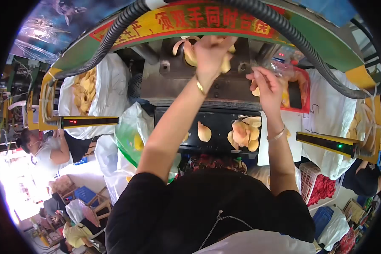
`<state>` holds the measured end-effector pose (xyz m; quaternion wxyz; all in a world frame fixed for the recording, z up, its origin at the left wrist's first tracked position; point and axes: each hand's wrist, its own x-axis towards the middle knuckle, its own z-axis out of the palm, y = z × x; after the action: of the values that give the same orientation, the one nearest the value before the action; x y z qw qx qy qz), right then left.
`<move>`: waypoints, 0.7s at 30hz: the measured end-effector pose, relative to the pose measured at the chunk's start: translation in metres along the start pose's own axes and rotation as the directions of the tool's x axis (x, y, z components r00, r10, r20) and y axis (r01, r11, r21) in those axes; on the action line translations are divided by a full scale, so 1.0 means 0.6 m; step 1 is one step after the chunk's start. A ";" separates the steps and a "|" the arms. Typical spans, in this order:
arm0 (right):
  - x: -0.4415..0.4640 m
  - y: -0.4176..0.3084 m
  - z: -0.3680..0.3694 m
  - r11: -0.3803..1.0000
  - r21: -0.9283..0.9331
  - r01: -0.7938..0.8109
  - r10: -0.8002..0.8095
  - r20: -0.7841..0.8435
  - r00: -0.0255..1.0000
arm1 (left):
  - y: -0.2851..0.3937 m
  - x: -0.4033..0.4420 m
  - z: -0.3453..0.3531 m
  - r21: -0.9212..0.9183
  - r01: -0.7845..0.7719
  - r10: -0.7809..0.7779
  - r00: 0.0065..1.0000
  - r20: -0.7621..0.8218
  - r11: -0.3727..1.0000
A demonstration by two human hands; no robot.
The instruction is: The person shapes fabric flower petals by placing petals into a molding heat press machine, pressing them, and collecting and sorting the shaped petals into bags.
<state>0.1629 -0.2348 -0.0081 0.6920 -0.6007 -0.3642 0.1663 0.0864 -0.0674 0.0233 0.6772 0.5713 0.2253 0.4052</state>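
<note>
My left hand reaches over the dark metal plate of a machine, among pale yellow, petal-shaped pieces. Its fingers are smeared and partly hidden, so their grip is unclear. To the right, my right hand is raised at the plate's edge with thumb and fingers drawn together. Whatever is between those fingertips is too small to name; a yellowish piece shows just below them. On the black tray in front of me lie a single petal-shaped piece and a pile of similar pieces.
A green and yellow frame with a red-lettered sign arches over the plate. Yellow-black sensor bars stand on both sides. White sacks of pieces flank the machine. A red bin sits at right. Other people are farther off.
</note>
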 end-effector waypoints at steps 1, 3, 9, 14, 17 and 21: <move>0.001 -0.004 0.003 0.996 0.063 -0.066 0.066 0.006 0.998 | -0.042 0.014 0.012 -0.002 -0.002 0.002 1.000 -0.001 1.000; 0.038 -0.012 0.011 0.969 0.185 -0.164 0.158 0.048 0.986 | -0.123 0.086 0.032 0.895 -0.390 0.717 0.557 0.418 -0.218; 0.134 0.037 0.048 0.957 0.281 -0.071 0.107 -0.115 0.988 | -0.059 0.059 0.038 -0.238 -0.399 0.318 0.894 -0.315 0.885; 0.272 0.095 0.144 0.559 0.816 -0.149 0.095 0.116 0.989 | 0.010 0.000 -0.009 0.049 -0.137 0.142 0.981 -0.132 0.989; 0.325 0.113 0.188 0.843 0.497 0.205 -0.350 0.218 0.911 | -0.014 0.013 -0.067 0.268 -0.250 0.271 0.962 -0.043 0.930; 0.320 0.202 0.120 0.927 0.346 -0.142 -0.029 0.447 0.894 | 0.068 -0.085 -0.062 0.472 -0.006 0.001 1.000 0.010 0.882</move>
<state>0.2677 -0.0284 -0.0643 0.6857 -0.4161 -0.4566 0.3849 0.0167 -0.0854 0.0454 0.5182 0.7213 0.3127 0.3367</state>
